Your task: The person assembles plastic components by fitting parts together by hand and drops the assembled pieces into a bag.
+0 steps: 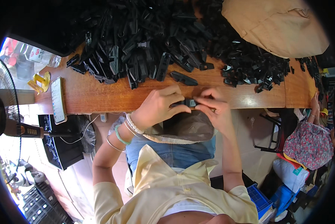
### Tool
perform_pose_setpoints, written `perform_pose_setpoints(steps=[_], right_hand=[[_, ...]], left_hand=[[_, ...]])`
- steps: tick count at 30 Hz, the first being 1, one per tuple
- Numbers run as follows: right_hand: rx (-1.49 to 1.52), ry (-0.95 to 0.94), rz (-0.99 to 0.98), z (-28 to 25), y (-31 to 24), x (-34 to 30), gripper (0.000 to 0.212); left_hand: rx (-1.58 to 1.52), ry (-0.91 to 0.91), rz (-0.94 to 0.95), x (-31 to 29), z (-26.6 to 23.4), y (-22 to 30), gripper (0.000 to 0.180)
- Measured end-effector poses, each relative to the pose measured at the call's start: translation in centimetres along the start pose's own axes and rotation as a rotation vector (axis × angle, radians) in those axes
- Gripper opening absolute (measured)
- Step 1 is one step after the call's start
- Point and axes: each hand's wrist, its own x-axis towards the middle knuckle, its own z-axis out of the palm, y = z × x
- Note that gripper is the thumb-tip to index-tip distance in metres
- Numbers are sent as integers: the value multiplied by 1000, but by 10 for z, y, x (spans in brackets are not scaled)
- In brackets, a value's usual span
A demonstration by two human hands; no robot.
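Between my two hands, at the table's near edge, is a small black plastic part [190, 102] with a greyish face. My left hand [163, 101], with bracelets at the wrist, closes its thumb and fingers on the part's left end. At its right end my right hand [215, 103] pinches with thumb and forefinger; whether a second small piece sits in those fingertips cannot be made out. Just beyond the hands one long black plastic part [184, 78] lies alone on the wooden table [111, 98]. Below the hands an open sack [191, 128] rests over my lap.
Long black parts [137, 44] form a big heap at the back, and smaller black pieces [246, 67] a second heap to the right, beside a brown paper bag [277, 26]. A phone [58, 99] and yellow holder [40, 82] stand left, near a fan [6, 115]. Another person [309, 143] sits far right.
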Motion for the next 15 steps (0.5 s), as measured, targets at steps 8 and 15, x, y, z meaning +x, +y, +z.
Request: perform_pose_setpoints(steps=[8, 15], right_hand=[[-445, 389, 58, -37, 17, 4, 18], [-580, 391, -183, -25, 21, 11, 21]], left_hand=[[597, -9, 213, 39, 10, 1, 18], [317, 116, 112, 28, 12, 21, 13]])
